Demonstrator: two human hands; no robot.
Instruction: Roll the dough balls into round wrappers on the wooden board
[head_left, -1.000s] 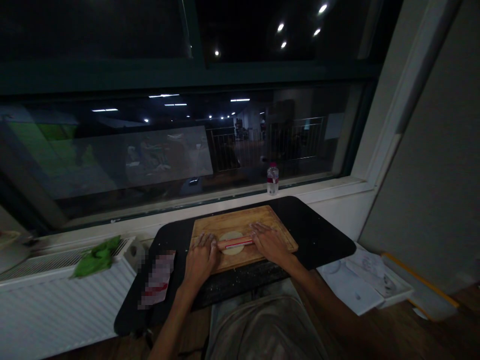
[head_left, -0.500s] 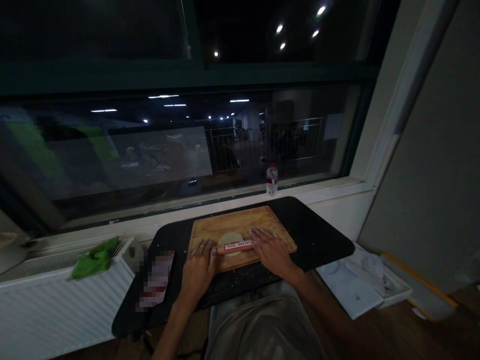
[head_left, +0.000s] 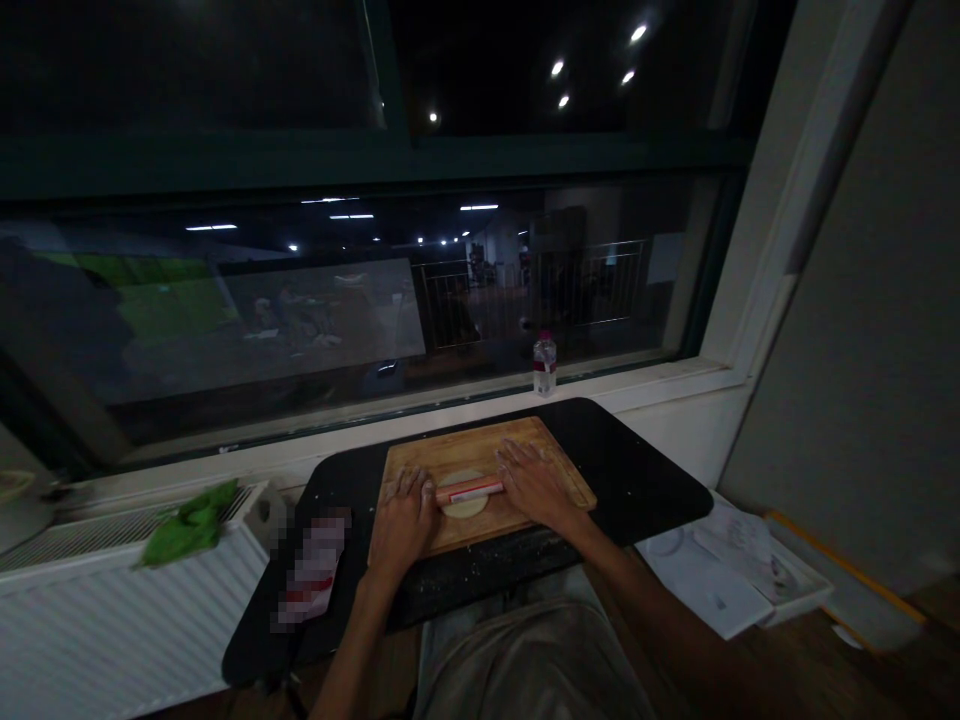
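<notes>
A wooden rolling pin (head_left: 471, 489) with a white, red-edged label lies across a round, flat piece of pale dough (head_left: 465, 507) on a wooden cutting board (head_left: 431, 447). My left hand (head_left: 405, 510) covers the pin's left end, holding it under the palm with the fingers reaching forward. Over the other end, my right hand (head_left: 534, 487) holds the pin the same way, its fingers extended across the board. Both hands have whitish powder on the fingers. The pin's two ends are hidden beneath them. Dough shows on the near and far sides of the pin.
The board sits on a black table (head_left: 637, 470) by a window. A bottle (head_left: 545, 365) with a pink cap stands on the sill. At left are a blurred packet (head_left: 315, 570) and a green cloth (head_left: 191, 522) on a radiator (head_left: 127, 620). A white box (head_left: 799, 592) lies low at right.
Both hands have moved slightly forward, away from me, rolling the pin further over the dough. The pin's label has turned, and dough now shows more on its near side.
</notes>
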